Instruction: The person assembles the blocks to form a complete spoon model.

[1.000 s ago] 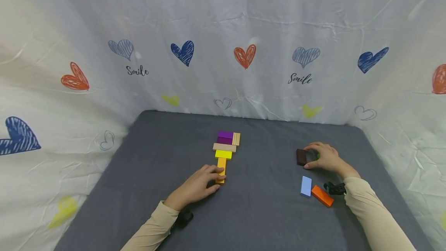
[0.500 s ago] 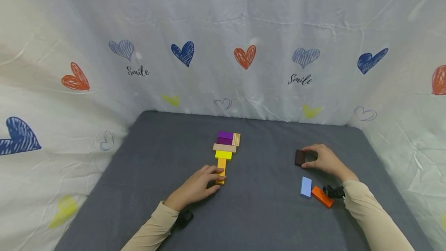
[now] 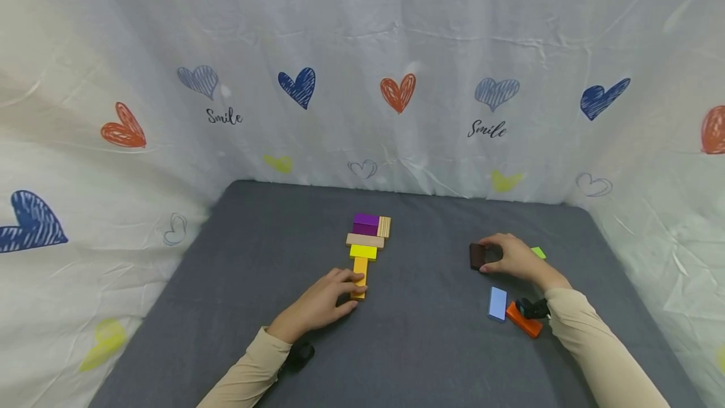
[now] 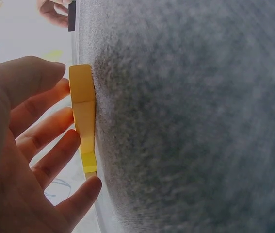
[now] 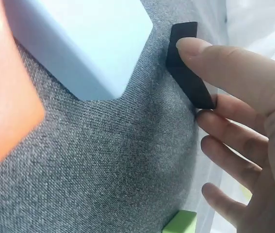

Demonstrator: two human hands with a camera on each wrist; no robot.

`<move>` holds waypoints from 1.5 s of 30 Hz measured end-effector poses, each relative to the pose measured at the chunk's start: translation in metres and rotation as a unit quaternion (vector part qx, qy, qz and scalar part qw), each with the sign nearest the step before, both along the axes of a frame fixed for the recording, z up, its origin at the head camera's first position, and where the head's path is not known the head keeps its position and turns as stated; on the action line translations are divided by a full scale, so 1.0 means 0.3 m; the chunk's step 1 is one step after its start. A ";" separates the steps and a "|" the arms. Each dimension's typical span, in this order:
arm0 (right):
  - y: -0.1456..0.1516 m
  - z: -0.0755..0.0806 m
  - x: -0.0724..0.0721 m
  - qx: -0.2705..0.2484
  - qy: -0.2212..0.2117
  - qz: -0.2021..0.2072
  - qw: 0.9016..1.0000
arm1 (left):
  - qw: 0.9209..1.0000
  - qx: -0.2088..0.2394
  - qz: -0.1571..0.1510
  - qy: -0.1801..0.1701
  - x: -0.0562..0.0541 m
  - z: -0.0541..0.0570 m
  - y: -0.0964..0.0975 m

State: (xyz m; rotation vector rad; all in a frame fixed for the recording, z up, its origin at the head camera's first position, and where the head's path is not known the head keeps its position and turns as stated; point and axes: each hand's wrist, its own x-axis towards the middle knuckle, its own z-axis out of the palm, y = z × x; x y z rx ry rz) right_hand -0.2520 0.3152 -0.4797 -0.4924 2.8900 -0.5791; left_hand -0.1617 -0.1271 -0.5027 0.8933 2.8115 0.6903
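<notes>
My right hand [image 3: 514, 258] pinches a dark brown wooden block [image 3: 477, 257] between thumb and fingers at the right of the table. In the right wrist view the thumb lies on the brown block [image 5: 186, 63], and the other fingers are behind it. On the left, my left hand [image 3: 323, 301] rests its fingertips on an orange-yellow block [image 3: 360, 272], the fingers loosely extended. That block ends a row. Beyond it follow a yellow block [image 3: 363, 252], a tan block [image 3: 365, 240], a purple block [image 3: 365, 225] and a striped wooden block [image 3: 384, 226].
A light blue block [image 3: 498, 304] and an orange block [image 3: 522, 318] lie nearer than the right hand. A lime green block [image 3: 538, 252] shows behind that hand. The grey table [image 3: 419, 345] backs onto a white curtain [image 3: 351, 30] printed with hearts.
My right hand has slid the dark brown block a little to the left, and the green block behind it shows more. The left hand has stayed in place.
</notes>
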 end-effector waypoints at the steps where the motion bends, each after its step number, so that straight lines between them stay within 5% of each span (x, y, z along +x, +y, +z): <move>1: -0.002 -0.001 0.001 0.001 0.003 -0.001 1.000 | 1.000 0.000 0.001 -0.001 0.001 0.000 0.000; 16: -0.086 0.024 -0.034 0.008 0.049 0.002 0.999 | 1.000 0.001 0.004 -0.004 0.003 0.007 0.001; 32: -0.396 0.069 -0.131 -0.038 0.062 0.054 0.996 | 1.000 -0.002 0.003 -0.002 0.000 0.000 0.000; 45: -0.635 0.037 -0.184 -0.066 0.062 0.057 0.994 | 1.000 0.003 -0.001 -0.010 -0.002 -0.002 -0.002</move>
